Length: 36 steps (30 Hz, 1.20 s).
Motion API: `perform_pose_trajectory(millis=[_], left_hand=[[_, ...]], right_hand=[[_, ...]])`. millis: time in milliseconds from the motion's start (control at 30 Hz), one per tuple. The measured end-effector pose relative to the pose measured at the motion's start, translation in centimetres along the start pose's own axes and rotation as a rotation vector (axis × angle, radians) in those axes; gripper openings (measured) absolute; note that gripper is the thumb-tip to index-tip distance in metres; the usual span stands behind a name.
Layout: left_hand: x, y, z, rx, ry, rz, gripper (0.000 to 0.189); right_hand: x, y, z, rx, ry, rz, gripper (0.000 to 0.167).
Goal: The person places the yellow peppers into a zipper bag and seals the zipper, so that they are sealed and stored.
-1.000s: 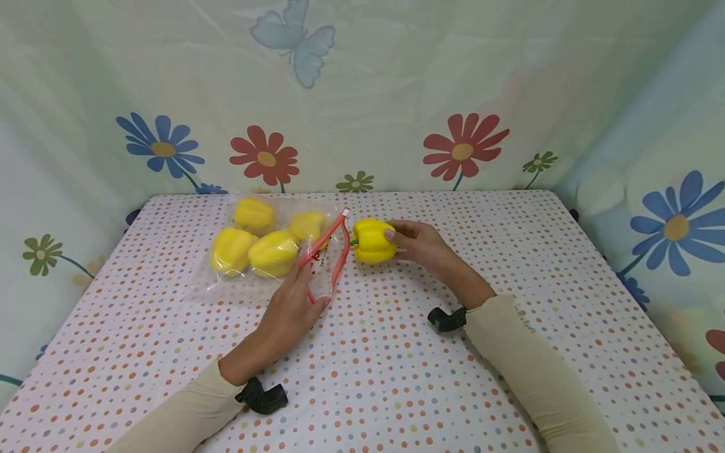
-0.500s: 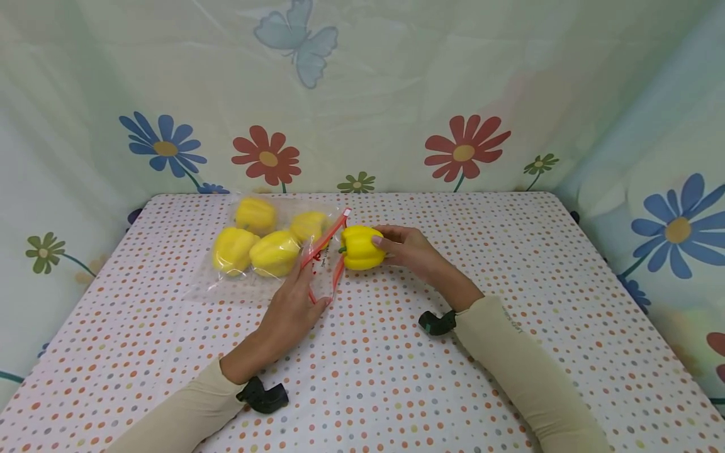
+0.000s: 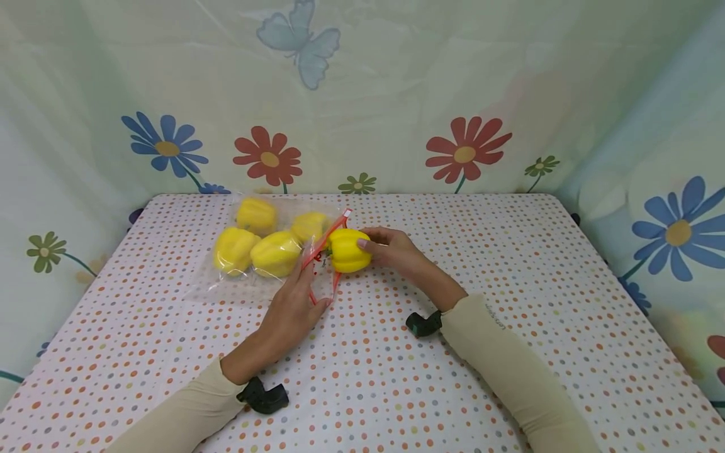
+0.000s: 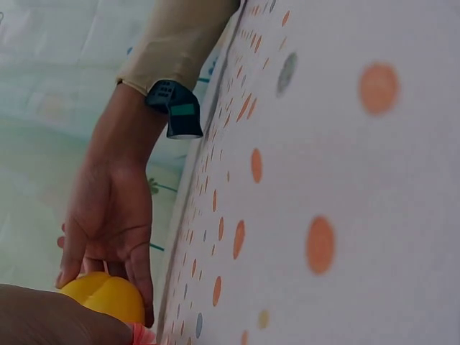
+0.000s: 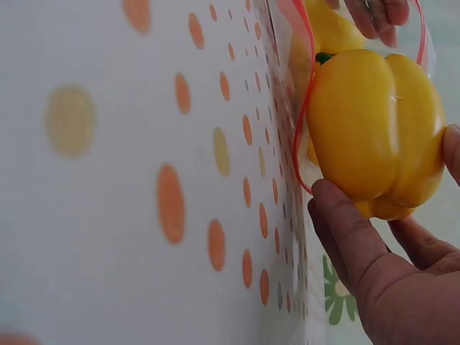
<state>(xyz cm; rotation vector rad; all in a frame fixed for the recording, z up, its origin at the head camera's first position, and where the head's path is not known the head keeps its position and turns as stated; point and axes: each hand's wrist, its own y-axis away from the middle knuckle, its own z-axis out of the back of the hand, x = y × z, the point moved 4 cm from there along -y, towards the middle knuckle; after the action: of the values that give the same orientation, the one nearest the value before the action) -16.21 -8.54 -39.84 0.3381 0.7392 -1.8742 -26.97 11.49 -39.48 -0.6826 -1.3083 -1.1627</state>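
Note:
A clear zip bag (image 3: 218,290) with a red zip edge lies on the table, its mouth facing right. Several yellow bell peppers (image 3: 275,253) are inside it. My left hand (image 3: 289,314) holds the bag's mouth apart, fingers at the upper red edge and thumb by the lower one. Another yellow bell pepper (image 3: 352,253) is in my right hand (image 3: 396,253), pinched between thumb and fingers, green stem toward the bag. In the right wrist view this bell pepper (image 5: 377,129) has its stem end inside the red-edged opening, with left fingertips (image 5: 374,18) beyond it.
A white cloth with coloured dots covers the table (image 3: 362,377). Behind and beside it hangs a flowered curtain (image 3: 374,94). Each wrist wears a black camera mount, one on the left (image 3: 263,396) and one on the right (image 3: 423,324).
My right hand has moved left with the bell pepper, from beside the bag into its mouth. The left hand and the bag have stayed in place.

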Motion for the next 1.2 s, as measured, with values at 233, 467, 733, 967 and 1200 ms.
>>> perform_pose_trajectory(millis=[233,467,733,967,1200], left_hand=[[0.0,0.0,0.0,0.004,-0.006,0.003,0.09],[0.0,-0.1,-0.1,-0.006,-0.01,-0.003,0.093],[-0.1,-0.1,0.0,-0.01,-0.01,-0.015,0.091],[-0.1,-0.1,0.0,-0.007,-0.025,-0.02,0.093],[-0.1,-0.3,-0.1,-0.006,-0.02,-0.025,0.099]], right_hand=[[-0.3,-0.7,-0.5,-0.051,-0.027,-0.029,0.053],[0.2,-0.8,-1.8,-0.06,-0.05,-0.002,0.053],[0.3,-1.2,-2.4,-0.094,-0.071,-0.016,0.052],[0.6,-1.4,-2.7,-0.101,-0.062,-0.02,0.053],[0.3,-1.6,-3.2,-0.119,-0.053,-0.039,0.052]])
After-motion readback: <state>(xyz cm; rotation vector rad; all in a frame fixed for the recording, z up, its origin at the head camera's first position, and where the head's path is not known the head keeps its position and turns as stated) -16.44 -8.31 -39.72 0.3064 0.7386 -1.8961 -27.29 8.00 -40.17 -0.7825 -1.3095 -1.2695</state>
